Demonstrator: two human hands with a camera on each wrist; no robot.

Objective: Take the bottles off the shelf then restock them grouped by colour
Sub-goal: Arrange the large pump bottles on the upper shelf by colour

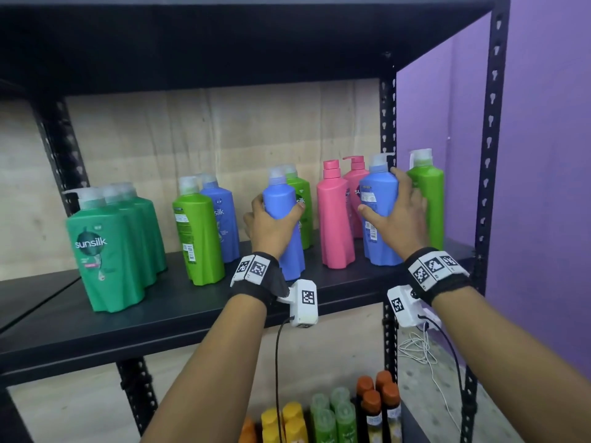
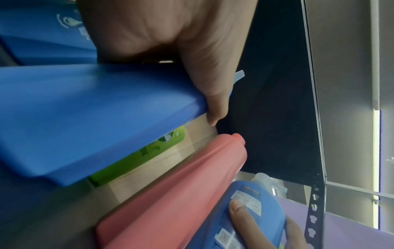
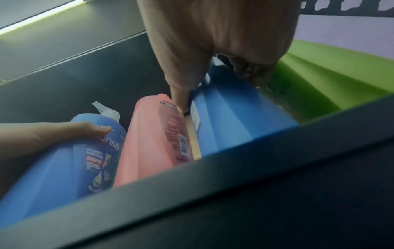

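Fingers of each hand [image 1: 273,225] [image 1: 398,215] wrap 1 blue bottle [image 1: 283,219] [image 1: 380,215].

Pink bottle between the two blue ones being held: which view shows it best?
Head view: the pink bottle stands upright, whole from cap to base, between the blue bottles in the left hand and right hand. The left wrist view shows only its tilted side; the right wrist view shows its barcoded label side, base cut off by the shelf edge.

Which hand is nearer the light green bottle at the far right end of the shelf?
Right. The right hand grips a blue bottle directly beside the light green bottle, fingers almost against it. The left hand grips another blue bottle further left, beyond the pink bottle.
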